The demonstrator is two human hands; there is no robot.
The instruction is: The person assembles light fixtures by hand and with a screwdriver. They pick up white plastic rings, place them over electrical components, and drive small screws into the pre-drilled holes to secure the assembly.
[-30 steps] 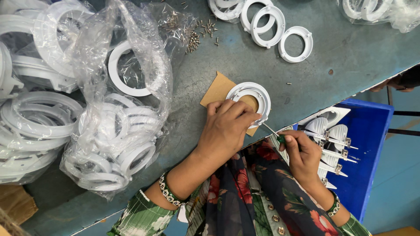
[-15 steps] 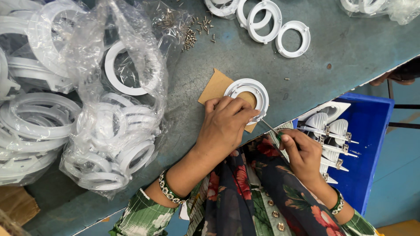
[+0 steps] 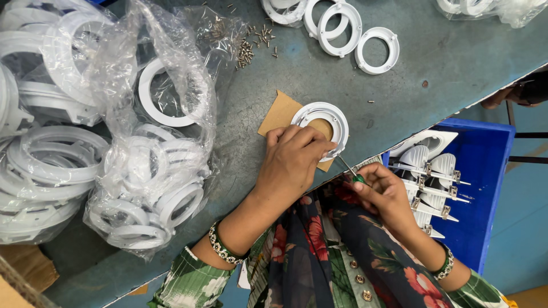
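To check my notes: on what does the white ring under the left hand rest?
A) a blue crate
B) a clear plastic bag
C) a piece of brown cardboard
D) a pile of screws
C: the white ring under the left hand lies on a piece of brown cardboard on the grey table.

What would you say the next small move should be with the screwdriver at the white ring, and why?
Probably turn the screwdriver to seat the fastener: its tip already meets the white ring at the near rim, the left hand pins the ring to the cardboard pad, and the right hand grips the handle.

One white ring (image 3: 321,121) on one cardboard square (image 3: 279,114); four loose rings (image 3: 377,50) beyond it; one blue bin (image 3: 485,188).
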